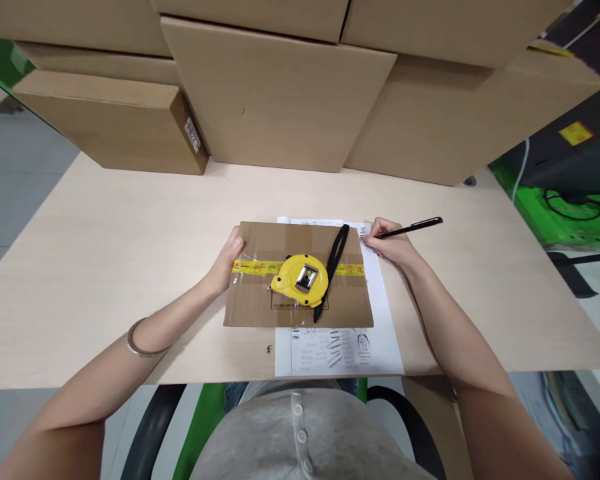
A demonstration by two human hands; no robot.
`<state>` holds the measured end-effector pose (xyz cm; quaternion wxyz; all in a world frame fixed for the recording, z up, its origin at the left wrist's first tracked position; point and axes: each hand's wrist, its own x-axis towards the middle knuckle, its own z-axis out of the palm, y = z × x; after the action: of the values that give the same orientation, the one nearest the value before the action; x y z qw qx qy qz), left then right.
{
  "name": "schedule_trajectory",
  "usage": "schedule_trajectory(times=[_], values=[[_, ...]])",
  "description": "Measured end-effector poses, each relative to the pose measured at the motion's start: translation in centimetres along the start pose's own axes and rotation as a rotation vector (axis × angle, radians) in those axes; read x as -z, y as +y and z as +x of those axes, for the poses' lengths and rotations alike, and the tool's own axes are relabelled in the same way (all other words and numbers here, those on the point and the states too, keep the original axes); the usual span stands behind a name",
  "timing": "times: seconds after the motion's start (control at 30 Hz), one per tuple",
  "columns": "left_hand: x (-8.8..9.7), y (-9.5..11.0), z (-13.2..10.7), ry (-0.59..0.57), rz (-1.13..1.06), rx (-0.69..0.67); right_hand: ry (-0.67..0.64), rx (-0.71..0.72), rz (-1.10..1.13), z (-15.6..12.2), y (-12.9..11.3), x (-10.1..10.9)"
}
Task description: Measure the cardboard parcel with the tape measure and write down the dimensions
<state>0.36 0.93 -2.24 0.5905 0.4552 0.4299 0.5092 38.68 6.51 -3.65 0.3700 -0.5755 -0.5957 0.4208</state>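
My left hand (225,261) grips the left edge of a small flat cardboard box (253,307), thumb near its upper corner. Yellow printed tape runs across this box. On top of it rests a yellow tape measure (290,280) with a metal clip and a black wrist strap (336,257). My right hand (391,241) is closed around a black pen (420,225), beside the box's upper right corner. The pen slants up to the right, and its tip is hidden by my fingers. Under the box lie printed sheets of paper (385,333), partly covered, with handwritten marks.
Large cardboard boxes (275,100) stand along the back of the pale table (105,267). A thinner labelled box (130,127) stands at the back left. At the right are a green surface (555,213) and dark cables (580,200). Chair armrests (153,427) flank my body.
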Motion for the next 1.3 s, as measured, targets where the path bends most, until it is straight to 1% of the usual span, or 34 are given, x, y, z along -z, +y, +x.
schedule_trajectory(times=[0.17, 0.37, 0.63, 0.8, 0.97, 1.13, 1.3], values=[[0.5, -0.5, 0.3, -0.027, 0.014, -0.017, 0.001, -0.006, 0.001, 0.0, 0.0, 0.1], [0.5, -0.8, 0.2, -0.046, -0.021, 0.008, 0.01, -0.01, 0.008, 0.0, 0.0, 0.0], [0.6, -0.8, 0.2, -0.025, -0.03, 0.015, -0.002, -0.013, 0.017, 0.0, -0.1, 0.0], [1.0, -1.3, 0.5, -0.057, -0.022, -0.006, -0.005, -0.01, 0.012, 0.0, -0.2, 0.0], [0.7, -0.9, 0.3, -0.052, -0.003, -0.021, -0.011, -0.004, 0.004, 0.0, -0.3, 0.0], [0.4, -0.5, 0.0, -0.012, -0.014, 0.016, -0.015, -0.006, -0.023, 0.0, -0.5, 0.0], [0.6, -0.7, 0.2, -0.039, -0.001, -0.008, -0.02, -0.019, -0.111, 0.1, -0.4, 0.0]])
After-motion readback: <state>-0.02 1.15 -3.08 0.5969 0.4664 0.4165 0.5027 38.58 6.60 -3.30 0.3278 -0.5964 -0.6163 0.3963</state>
